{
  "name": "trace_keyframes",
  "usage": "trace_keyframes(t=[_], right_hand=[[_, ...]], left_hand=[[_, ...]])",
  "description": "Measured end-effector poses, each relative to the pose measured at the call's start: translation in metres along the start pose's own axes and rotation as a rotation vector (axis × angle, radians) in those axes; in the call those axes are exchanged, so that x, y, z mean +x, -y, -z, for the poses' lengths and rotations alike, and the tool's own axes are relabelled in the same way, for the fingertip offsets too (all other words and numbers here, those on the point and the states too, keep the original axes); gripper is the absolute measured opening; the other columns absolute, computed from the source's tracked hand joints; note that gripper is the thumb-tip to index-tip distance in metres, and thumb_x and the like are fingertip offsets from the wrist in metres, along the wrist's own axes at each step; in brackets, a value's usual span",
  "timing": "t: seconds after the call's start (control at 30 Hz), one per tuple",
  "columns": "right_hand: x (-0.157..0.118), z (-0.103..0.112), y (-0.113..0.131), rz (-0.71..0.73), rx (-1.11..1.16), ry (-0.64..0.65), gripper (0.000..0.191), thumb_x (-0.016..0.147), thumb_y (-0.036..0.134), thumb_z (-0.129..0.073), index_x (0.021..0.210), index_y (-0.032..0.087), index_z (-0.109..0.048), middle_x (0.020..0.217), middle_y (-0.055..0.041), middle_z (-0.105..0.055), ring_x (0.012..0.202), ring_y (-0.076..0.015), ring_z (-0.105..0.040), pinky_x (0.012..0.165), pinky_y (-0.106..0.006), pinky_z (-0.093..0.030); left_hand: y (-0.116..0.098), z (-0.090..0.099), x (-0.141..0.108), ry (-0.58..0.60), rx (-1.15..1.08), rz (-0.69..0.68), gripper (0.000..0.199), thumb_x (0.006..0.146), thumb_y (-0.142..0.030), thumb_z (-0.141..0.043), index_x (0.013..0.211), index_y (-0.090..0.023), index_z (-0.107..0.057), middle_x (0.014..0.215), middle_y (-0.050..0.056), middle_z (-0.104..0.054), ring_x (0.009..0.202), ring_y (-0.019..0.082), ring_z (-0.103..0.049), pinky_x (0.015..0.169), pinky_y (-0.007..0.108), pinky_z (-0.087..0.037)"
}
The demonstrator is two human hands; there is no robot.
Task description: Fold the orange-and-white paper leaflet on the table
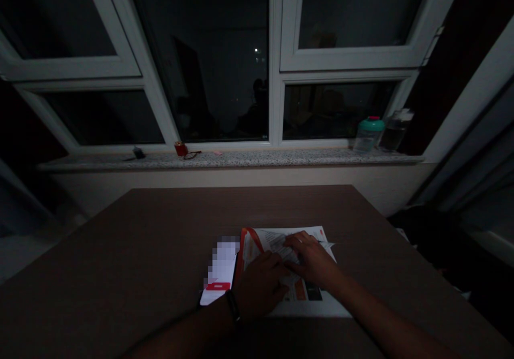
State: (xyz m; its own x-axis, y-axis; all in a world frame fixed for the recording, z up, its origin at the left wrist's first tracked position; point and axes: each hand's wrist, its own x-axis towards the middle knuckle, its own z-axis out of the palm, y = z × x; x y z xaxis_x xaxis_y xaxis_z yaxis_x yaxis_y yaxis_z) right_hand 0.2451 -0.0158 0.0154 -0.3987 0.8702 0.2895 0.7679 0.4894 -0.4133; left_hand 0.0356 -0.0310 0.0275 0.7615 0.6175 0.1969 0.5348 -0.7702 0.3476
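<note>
A printed paper sheet [257,235] with orange, white and dark areas lies on the brown table, its upper part looking folded or creased. A pointed paper corner [328,245] sticks out past my right hand. My left hand [263,284], with a dark band on the wrist, rests on the sheet's left half, fingers curled onto the paper. Beside it, my right hand [313,257] presses on the paper with bent fingers, its thumb close to the left hand's fingertips. The paper under both palms is hidden. Left of the sheet lies a phone [223,268] with a lit, partly pixelated screen.
The brown table [160,241] reaches toward a stone windowsill [257,158]. On the sill stand a small red jar [180,149], a small dark item [138,152], a green-lidded container [368,133] and a clear bottle [397,129]. Dark windows rise behind; the room is dim.
</note>
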Motion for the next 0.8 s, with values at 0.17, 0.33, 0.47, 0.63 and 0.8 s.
trace_keyframes(t=[0.17, 0.33, 0.47, 0.63, 0.8], right_hand=[[-0.0003, -0.0005, 0.0003, -0.009, 0.007, -0.013, 0.044, 0.076, 0.024, -0.073, 0.118, 0.022, -0.060, 0.118, -0.0079, -0.062, 0.111, -0.0262, -0.051, 0.096, -0.039, -0.040], [0.0004, -0.0008, 0.0001, -0.018, 0.011, -0.009, 0.043, 0.079, 0.029, -0.071, 0.120, 0.022, -0.059, 0.121, -0.0082, -0.061, 0.112, -0.0261, -0.051, 0.096, -0.041, -0.041], [0.0003, -0.0030, -0.0032, -0.030, 0.015, -0.003, 0.049, 0.077, 0.031, -0.073, 0.123, 0.023, -0.058, 0.128, -0.0089, -0.058, 0.116, -0.0265, -0.050, 0.099, -0.042, -0.040], [-0.0006, -0.0036, -0.0043, -0.036, 0.027, -0.010, 0.048, 0.078, 0.030, -0.073, 0.123, 0.023, -0.059, 0.129, -0.0090, -0.057, 0.118, -0.0262, -0.049, 0.100, -0.041, -0.039], [-0.0003, -0.0018, -0.0025, -0.036, 0.021, -0.005, 0.045, 0.079, 0.029, -0.072, 0.122, 0.023, -0.059, 0.126, -0.0091, -0.058, 0.115, -0.0262, -0.051, 0.098, -0.042, -0.041]], left_hand=[[-0.0019, 0.0032, -0.0016, -0.035, 0.075, 0.075, 0.035, 0.079, -0.030, -0.069, 0.112, -0.024, -0.058, 0.116, 0.004, -0.055, 0.109, 0.027, -0.049, 0.095, 0.043, -0.040], [-0.0007, 0.0010, -0.0053, -0.116, 0.123, 0.173, 0.053, 0.072, -0.040, -0.076, 0.117, -0.021, -0.055, 0.129, 0.009, -0.052, 0.119, 0.033, -0.045, 0.102, 0.051, -0.035], [-0.0007, -0.0035, -0.0082, -0.136, 0.167, 0.225, 0.060, 0.073, -0.043, -0.074, 0.125, -0.021, -0.052, 0.137, 0.013, -0.048, 0.126, 0.038, -0.041, 0.104, 0.057, -0.032], [-0.0031, -0.0038, -0.0088, -0.101, 0.197, 0.238, 0.060, 0.076, -0.045, -0.070, 0.126, -0.018, -0.052, 0.139, 0.016, -0.047, 0.129, 0.040, -0.040, 0.105, 0.059, -0.030], [-0.0012, -0.0064, -0.0093, -0.106, 0.201, 0.237, 0.060, 0.076, -0.047, -0.071, 0.127, -0.020, -0.052, 0.141, 0.015, -0.046, 0.130, 0.039, -0.039, 0.106, 0.059, -0.029]])
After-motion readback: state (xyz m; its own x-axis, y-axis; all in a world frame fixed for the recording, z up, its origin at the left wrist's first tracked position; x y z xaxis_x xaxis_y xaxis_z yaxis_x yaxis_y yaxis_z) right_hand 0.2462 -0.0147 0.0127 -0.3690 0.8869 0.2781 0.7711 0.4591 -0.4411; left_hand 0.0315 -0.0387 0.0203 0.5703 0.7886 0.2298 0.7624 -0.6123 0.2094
